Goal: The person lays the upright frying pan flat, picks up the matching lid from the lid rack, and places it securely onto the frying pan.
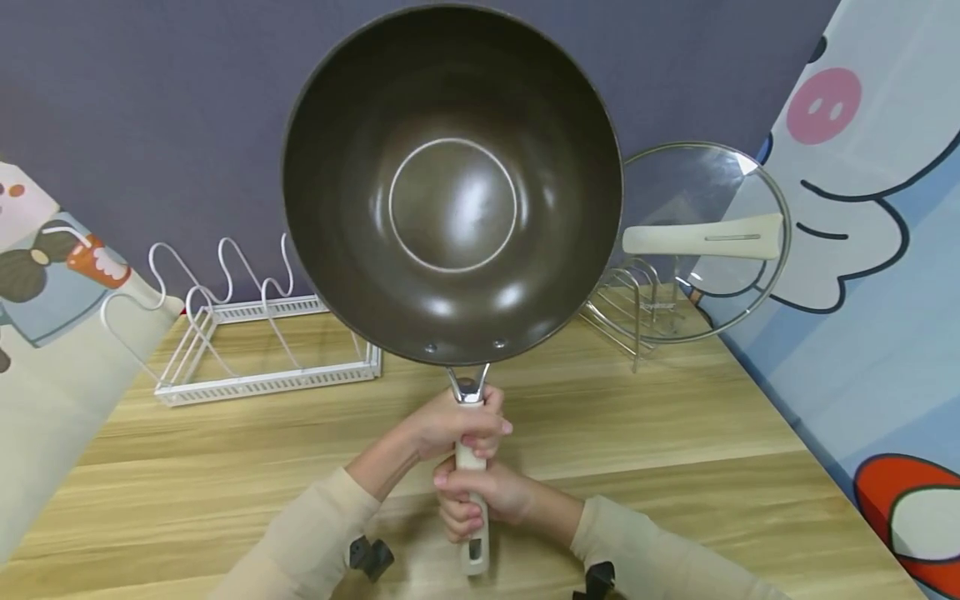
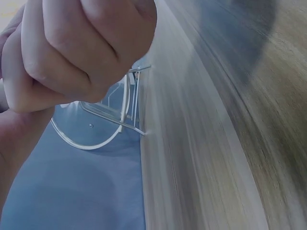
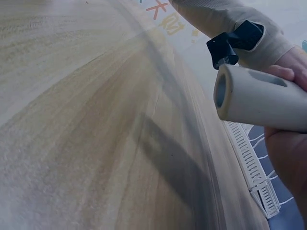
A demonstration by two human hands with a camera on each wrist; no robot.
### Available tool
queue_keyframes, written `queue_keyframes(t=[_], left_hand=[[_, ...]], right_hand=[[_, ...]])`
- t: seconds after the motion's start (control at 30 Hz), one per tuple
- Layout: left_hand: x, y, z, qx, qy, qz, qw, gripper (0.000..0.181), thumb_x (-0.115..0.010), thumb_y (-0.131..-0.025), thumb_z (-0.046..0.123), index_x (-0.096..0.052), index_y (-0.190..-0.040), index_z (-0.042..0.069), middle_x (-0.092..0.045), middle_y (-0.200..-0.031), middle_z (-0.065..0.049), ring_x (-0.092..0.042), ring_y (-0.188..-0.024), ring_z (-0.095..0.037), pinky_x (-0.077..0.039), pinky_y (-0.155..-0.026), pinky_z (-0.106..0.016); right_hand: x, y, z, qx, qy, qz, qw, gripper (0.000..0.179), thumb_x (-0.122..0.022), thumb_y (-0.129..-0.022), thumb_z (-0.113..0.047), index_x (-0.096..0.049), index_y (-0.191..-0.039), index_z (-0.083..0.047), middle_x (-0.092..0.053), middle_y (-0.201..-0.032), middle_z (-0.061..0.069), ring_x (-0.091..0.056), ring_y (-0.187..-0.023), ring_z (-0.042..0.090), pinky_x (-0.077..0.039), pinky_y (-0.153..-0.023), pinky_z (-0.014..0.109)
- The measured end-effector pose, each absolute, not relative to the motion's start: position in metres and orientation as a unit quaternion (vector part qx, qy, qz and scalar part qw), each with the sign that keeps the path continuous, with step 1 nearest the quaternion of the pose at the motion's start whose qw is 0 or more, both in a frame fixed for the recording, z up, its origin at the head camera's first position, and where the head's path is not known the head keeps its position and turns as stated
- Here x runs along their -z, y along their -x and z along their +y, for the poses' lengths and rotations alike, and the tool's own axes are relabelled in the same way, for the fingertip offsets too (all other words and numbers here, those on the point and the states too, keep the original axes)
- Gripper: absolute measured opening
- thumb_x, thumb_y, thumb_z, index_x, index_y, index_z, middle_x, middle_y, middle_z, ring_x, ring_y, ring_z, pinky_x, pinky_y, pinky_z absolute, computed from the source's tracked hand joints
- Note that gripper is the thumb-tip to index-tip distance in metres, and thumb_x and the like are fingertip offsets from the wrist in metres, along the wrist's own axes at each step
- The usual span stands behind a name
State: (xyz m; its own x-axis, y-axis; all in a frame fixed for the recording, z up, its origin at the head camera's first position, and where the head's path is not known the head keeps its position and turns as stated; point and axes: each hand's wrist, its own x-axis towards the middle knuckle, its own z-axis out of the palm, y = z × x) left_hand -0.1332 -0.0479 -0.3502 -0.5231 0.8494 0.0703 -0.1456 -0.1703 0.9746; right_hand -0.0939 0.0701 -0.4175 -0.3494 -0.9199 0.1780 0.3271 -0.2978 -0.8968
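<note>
A deep dark-brown wok (image 1: 453, 200) is held up over the table, its inside facing the head camera and its cream handle (image 1: 474, 554) pointing down toward the person. My left hand (image 1: 461, 423) grips the handle's upper part, close below the metal bracket. Lower down, my right hand (image 1: 480, 496) wraps round the same handle, and the handle's end sticks out below it. In the left wrist view the left hand's curled fingers (image 2: 72, 52) fill the upper left. The right wrist view shows the hollow handle end (image 3: 254, 98) close up.
Behind on the left stands a white wire rack (image 1: 262, 383). A glass lid (image 1: 697, 187) with a cream handle stands on edge in a metal rack (image 1: 637, 317) at the right. The wooden table (image 1: 225, 467) meets a dark back wall (image 1: 150, 100) and cartoon-printed side panels (image 1: 847, 250).
</note>
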Motion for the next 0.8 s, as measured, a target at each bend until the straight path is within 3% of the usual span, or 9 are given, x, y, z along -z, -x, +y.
queue_keyframes(t=[0.33, 0.6, 0.8], left_hand=[[0.357, 0.137, -0.052, -0.710, -0.304, 0.508, 0.382, 0.035, -0.048, -0.086, -0.003, -0.038, -0.064, 0.022, -0.036, -0.051, 0.016, -0.033, -0.046, 0.000, -0.033, -0.049, -0.013], [0.360, 0.140, -0.052, -0.712, -0.312, 0.494, 0.391, 0.034, -0.045, -0.090, 0.002, -0.039, -0.064, 0.023, -0.035, -0.050, 0.017, -0.033, -0.046, 0.001, -0.033, -0.050, -0.013], [0.361, 0.144, -0.046, -0.718, -0.306, 0.469, 0.412, 0.038, -0.039, -0.097, 0.007, -0.036, -0.062, 0.022, -0.033, -0.049, 0.016, -0.032, -0.045, 0.000, -0.034, -0.050, -0.013]], right_hand=[[0.419, 0.094, 0.069, 0.714, 0.353, 0.404, 0.449, 0.040, -0.027, -0.098, -0.012, -0.030, -0.057, -0.012, -0.037, -0.047, -0.019, -0.034, -0.040, 0.002, -0.036, -0.050, 0.017], [0.422, 0.096, 0.069, 0.715, 0.354, 0.404, 0.447, 0.038, -0.026, -0.098, -0.010, -0.024, -0.060, -0.005, -0.036, -0.047, -0.017, -0.033, -0.040, 0.003, -0.036, -0.050, 0.017], [0.424, 0.098, 0.073, 0.714, 0.354, 0.404, 0.450, 0.039, -0.026, -0.098, -0.011, -0.031, -0.060, -0.015, -0.034, -0.047, -0.017, -0.032, -0.040, 0.003, -0.035, -0.050, 0.017]])
